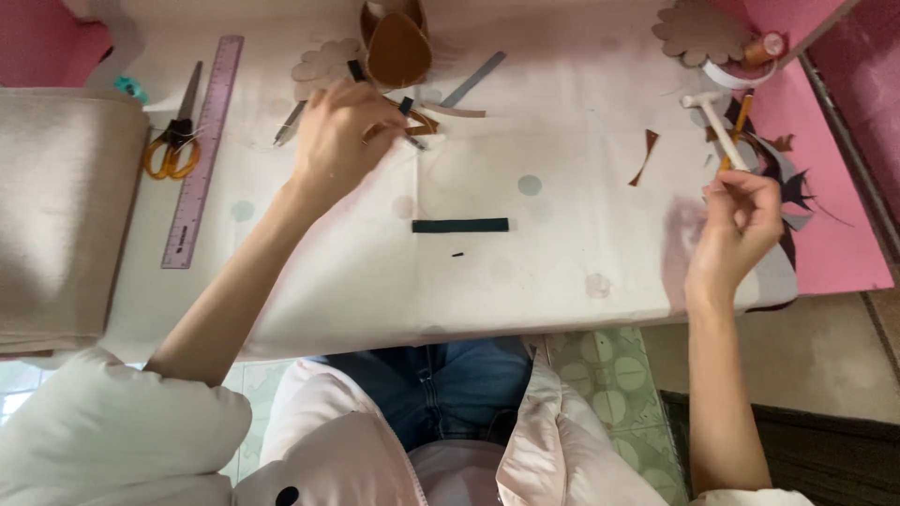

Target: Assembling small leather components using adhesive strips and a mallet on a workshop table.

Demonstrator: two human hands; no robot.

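A person's left hand [339, 131] pinched a small dark strip [405, 106] beside a brown shoe piece [397, 49] on the white tabletop [562, 234], while the right hand [741, 225] gripped a small white hammer [717, 117] by its handle (a dark green strip [460, 225] lay between them).

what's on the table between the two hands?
Head view: between the left hand and right hand lie a dark green strip and a small brown scrap; otherwise bare white table cover.
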